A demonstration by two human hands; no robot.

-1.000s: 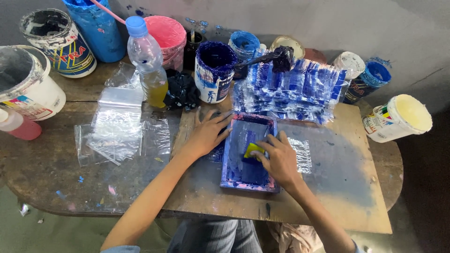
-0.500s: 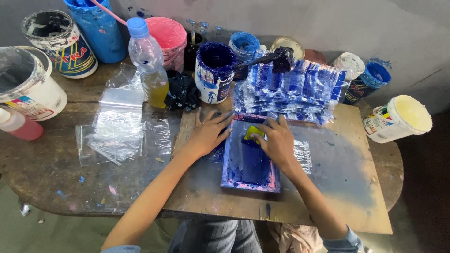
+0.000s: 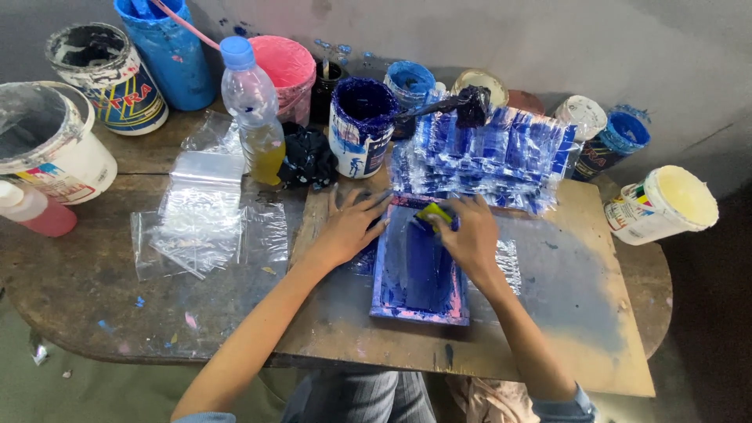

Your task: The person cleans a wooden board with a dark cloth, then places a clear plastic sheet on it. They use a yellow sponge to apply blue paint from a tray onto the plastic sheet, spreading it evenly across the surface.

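On the bench [image 3: 117, 298], mid-board: blue frame [image 3: 419, 270].
Left hand [image 3: 348, 227]: your fingers spread flat, touching the frame's left edge.
Right hand [image 3: 470, 235]: your fingers closed around yellow squeegee [image 3: 433, 213], at the frame's far end.

My right hand [image 3: 472, 235] on yellow squeegee [image 3: 433, 212], inside blue-inked frame [image 3: 420, 270] with pinkish rim. Behind frame: pile of blue-and-white printed bags [image 3: 489, 157]. Left of frame: clear bags [image 3: 202, 215]. Behind-left: dark-blue pot [image 3: 360, 125], pink tub [image 3: 280, 66].
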